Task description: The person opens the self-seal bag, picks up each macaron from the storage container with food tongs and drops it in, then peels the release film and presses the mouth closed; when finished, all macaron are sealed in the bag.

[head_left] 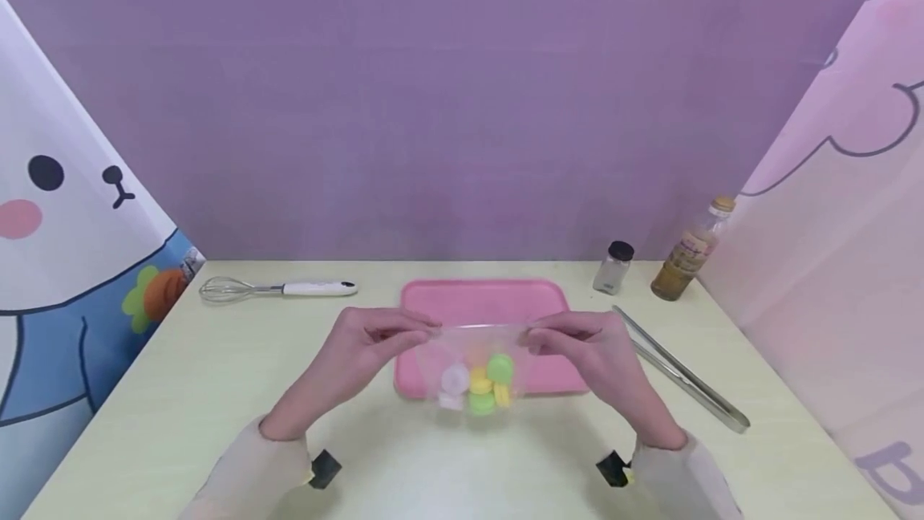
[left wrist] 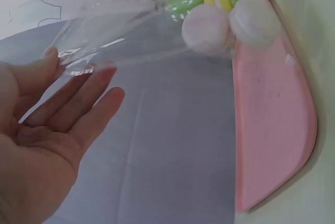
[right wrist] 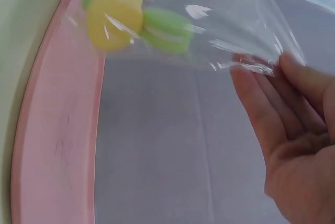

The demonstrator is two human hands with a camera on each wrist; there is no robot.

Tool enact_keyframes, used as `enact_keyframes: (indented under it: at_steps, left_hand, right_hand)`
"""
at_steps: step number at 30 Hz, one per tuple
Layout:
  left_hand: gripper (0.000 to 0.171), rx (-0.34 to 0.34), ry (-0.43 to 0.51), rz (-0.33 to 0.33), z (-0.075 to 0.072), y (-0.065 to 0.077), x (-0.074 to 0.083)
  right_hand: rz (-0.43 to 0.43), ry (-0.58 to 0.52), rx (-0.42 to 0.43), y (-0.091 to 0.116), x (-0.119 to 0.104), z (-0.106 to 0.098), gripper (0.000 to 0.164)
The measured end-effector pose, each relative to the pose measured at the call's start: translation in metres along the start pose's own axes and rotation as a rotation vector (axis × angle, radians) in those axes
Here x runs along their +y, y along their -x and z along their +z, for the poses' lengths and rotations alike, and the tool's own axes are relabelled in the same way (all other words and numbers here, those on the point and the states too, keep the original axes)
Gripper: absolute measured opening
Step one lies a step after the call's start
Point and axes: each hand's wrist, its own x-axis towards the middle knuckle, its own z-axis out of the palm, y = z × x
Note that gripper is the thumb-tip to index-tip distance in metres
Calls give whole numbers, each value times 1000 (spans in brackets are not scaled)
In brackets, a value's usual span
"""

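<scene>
Between both hands hangs a clear plastic bag (head_left: 472, 343) with several macarons inside: green (head_left: 500, 368), yellow (head_left: 480, 381) and pale pinkish-white (head_left: 455, 379) ones. My left hand (head_left: 378, 347) pinches the bag's upper left corner between thumb and fingers. At the opposite top corner, my right hand (head_left: 585, 347) pinches the film the same way. The top edge is stretched straight between them, and the macarons sit bunched at the bottom. In the head view the bag overlaps a pink tray (head_left: 476, 299) on the table. The left wrist view shows two pale macarons (left wrist: 205, 29) close up.
A whisk (head_left: 289, 289) with a white handle lies at the back left. Toward the back right stand a small black-capped jar (head_left: 613, 268) and a corked bottle (head_left: 689, 255) of brown liquid. Metal tongs (head_left: 686, 375) lie right of the tray. A purple backdrop (head_left: 462, 103) rises behind the table.
</scene>
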Motion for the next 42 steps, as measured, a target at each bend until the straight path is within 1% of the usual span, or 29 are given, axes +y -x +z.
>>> enact_keyframes:
  at_steps: [2, 4, 7, 11, 14, 16, 19, 23, 28, 31, 33, 35, 39, 42]
  left_hand:
    - [12, 4, 78, -72, -1, -1, 0]
    - [14, 10, 155, -127, -4, -1, -1]
    - [18, 22, 258, -178, -11, 1, -2]
    - [27, 57, 308, -216, -27, 6, -6]
    - [29, 89, 310, -249, -41, 12, -8]
    - [28, 100, 312, -270, -50, 16, -9]
    - [28, 88, 295, -297, -65, 24, -10]
    - [28, 24, 254, -364, -85, 37, -13]
    - [31, -72, 212, -448, -109, 53, -24]
    - [32, -82, 187, -495, -121, 58, -36]
    - [35, -80, 183, -517, -128, 57, -47]
    - [38, -78, 176, -533, -133, 53, -59]
    - [44, -73, 163, -543, -142, 40, -85]
    - [47, -42, 153, -572, -147, 30, -100]
  right_hand:
    - [27, -26, 43, -3, -2, 4, 8]
    - [41, -42, 64, -7, -4, 10, 7]
    - [61, -49, 68, -13, -8, 19, 7]
    - [86, -93, 37, -24, -12, 36, 8]
    - [131, -149, 5, -31, -13, 50, 10]
    - [144, -189, -22, -34, -11, 60, 11]
    - [164, -256, -64, -37, -6, 74, 13]
    - [195, -334, -103, -39, 2, 95, 13]
    - [264, -368, -120, -39, 5, 122, 14]
    - [310, -369, -118, -44, 10, 138, 12]
    - [324, -344, -111, -50, 16, 147, 9]
    - [324, -313, -102, -58, 24, 154, 6]
    - [327, -249, -68, -79, 43, 164, 7]
    - [354, -226, -38, -97, 56, 171, 7]
